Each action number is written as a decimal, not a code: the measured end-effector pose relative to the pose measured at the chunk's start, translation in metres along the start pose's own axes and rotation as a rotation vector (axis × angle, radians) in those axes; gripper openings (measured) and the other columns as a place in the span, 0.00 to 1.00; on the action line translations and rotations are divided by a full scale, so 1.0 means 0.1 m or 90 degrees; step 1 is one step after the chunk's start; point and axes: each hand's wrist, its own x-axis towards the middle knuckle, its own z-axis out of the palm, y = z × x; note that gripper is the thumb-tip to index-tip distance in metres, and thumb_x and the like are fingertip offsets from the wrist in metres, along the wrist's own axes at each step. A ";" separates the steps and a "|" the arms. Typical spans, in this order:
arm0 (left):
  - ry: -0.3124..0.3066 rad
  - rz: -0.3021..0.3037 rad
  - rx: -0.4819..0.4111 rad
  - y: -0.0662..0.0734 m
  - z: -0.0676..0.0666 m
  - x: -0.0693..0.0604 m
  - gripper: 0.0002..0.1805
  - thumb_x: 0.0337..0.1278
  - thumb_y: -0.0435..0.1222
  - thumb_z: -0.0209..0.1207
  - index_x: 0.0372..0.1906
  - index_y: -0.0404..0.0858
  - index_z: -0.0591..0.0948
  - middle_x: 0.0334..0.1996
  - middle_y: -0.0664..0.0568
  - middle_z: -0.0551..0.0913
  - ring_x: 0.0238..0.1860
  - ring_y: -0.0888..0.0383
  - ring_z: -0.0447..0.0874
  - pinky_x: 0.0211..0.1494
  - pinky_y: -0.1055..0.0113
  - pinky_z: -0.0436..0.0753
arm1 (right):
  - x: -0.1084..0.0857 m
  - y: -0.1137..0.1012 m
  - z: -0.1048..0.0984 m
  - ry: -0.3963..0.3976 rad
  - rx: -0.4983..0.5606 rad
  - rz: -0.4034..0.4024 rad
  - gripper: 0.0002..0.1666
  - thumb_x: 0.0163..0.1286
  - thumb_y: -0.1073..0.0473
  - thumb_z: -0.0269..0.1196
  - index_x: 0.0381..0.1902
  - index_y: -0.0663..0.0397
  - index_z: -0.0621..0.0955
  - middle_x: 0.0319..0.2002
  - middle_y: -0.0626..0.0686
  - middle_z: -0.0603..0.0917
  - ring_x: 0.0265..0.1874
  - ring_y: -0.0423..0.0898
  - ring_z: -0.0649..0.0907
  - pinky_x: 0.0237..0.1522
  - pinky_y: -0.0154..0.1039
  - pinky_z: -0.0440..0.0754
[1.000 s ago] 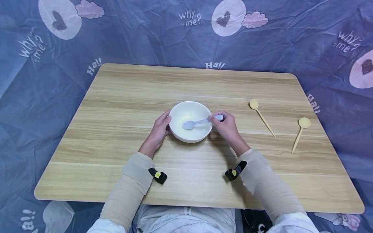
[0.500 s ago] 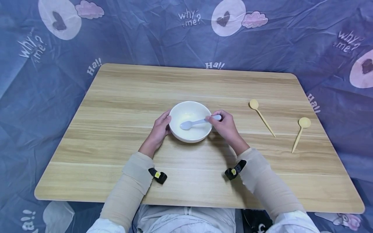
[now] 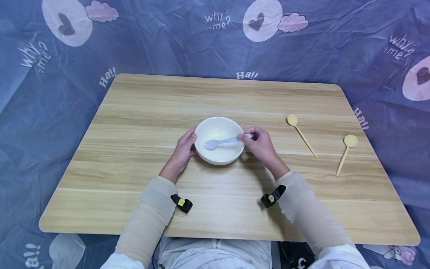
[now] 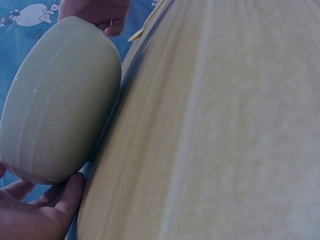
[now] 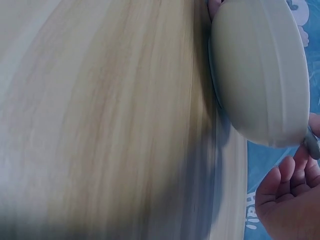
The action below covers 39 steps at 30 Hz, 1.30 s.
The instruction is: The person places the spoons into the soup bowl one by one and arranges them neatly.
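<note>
A white bowl (image 3: pixel 220 157) stands mid-table, and a pale blue-white spoon (image 3: pixel 211 144) reaches into it over its right rim. My left hand (image 3: pixel 181 151) grips the bowl's left side, thumb at the rim; in the left wrist view the hand (image 4: pixel 42 212) has its fingers under the bowl's (image 4: pixel 65 100) curved side. At the right rim my right hand (image 3: pixel 263 149) pinches the spoon's handle. The right wrist view shows the handle's end (image 5: pixel 312 144) between the fingers of that hand (image 5: pixel 295 200), beside the bowl (image 5: pixel 260 75).
Two yellow round-headed spoons lie on the wooden table (image 3: pixel 134 149) to the right, one (image 3: pixel 292 120) nearer the bowl and one (image 3: pixel 351 141) farther right. A blue patterned cloth (image 3: pixel 188 41) surrounds the table.
The pale spoon has slid leftward in the bowl, and less of its handle sticks out past my right hand. My left hand and the bowl have stayed in place.
</note>
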 end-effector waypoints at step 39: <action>-0.008 0.014 -0.003 -0.01 -0.03 0.00 0.25 0.74 0.41 0.38 0.72 0.43 0.60 0.66 0.44 0.66 0.57 0.50 0.70 0.47 0.67 0.77 | -0.18 0.39 -0.82 0.050 -0.163 0.030 0.22 0.69 0.49 0.58 0.46 0.65 0.77 0.33 0.48 0.75 0.31 0.37 0.73 0.30 0.25 0.72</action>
